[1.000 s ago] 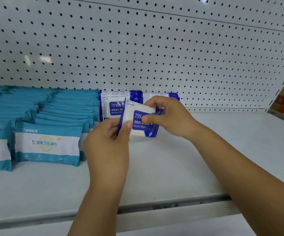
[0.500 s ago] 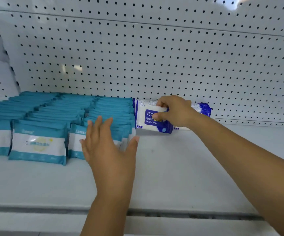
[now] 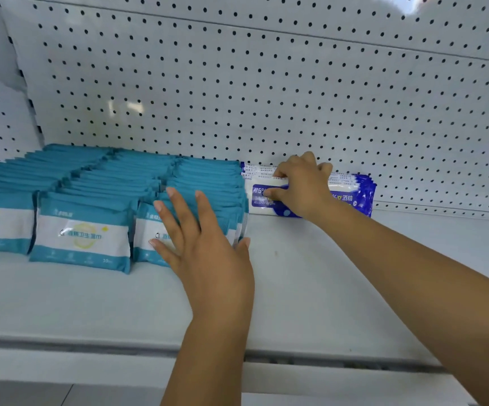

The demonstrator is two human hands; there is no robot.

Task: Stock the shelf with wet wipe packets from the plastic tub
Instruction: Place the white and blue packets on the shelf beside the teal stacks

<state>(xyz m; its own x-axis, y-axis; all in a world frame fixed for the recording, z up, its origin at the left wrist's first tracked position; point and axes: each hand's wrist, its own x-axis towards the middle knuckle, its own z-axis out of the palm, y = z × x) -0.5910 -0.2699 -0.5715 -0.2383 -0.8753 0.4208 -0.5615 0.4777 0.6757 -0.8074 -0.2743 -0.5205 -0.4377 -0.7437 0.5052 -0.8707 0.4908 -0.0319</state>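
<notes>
Hands at the wipe rows

Right hand [image 3: 302, 186], at one o'clock, grips the front blue-and-white alcohol wipe packet [image 3: 262, 197] standing against the pegboard [image 3: 266, 83]; left hand [image 3: 199, 238] is spread flat, holding nothing, resting on the nearest teal packet row [image 3: 208, 186] at eleven o'clock; white shelf [image 3: 325, 288] lies beneath.

Teal packet rows [image 3: 114, 183] fill the shelf's [image 3: 325, 288] left; alcohol wipe packets [image 3: 351, 194] stand right, against the pegboard [image 3: 266, 83].
</notes>
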